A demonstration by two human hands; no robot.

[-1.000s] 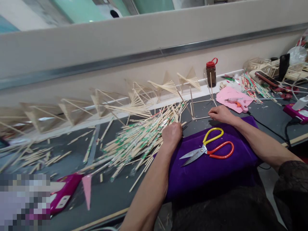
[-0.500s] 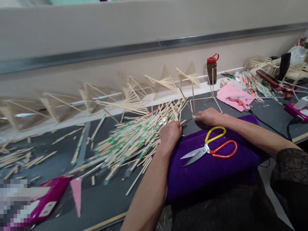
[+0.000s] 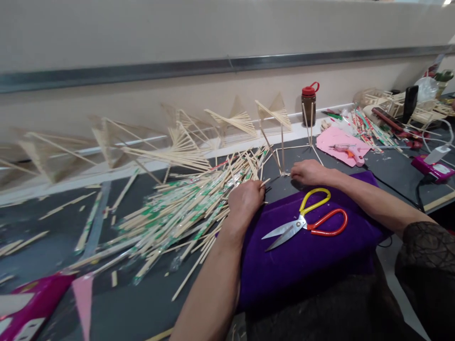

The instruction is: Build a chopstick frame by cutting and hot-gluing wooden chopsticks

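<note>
Right hand (image 3: 311,173) and stick frame (image 3: 282,147) are now slightly apart at the near corner, where the fingertips were closer to that corner half a second ago. The view has swung a little to the right, so the twisted stick models (image 3: 236,122) along the wall sit farther left. The left hand (image 3: 246,201) keeps nearly the same place beside the purple cloth (image 3: 302,270).

The right forearm reaches in from the right side, low over the cloth, with the back of the hand up and the fingers curled at a low stick of the frame; whether they are closed on it I cannot tell. The left forearm comes up from the bottom, its hand rolled into a fist, clamped on a short stick (image 3: 266,182) whose end pokes out past the thumb. Its knuckles are right by the heap of sticks (image 3: 181,203).

The frame stands on the dark counter (image 3: 142,308), between the heap and the pink sheet (image 3: 325,138) with the glue gun (image 3: 348,150) on it. Behind it is a brown bottle (image 3: 308,111) with a red lid. Scissors (image 3: 299,224) lie open on the cloth, between the forearms.
</note>
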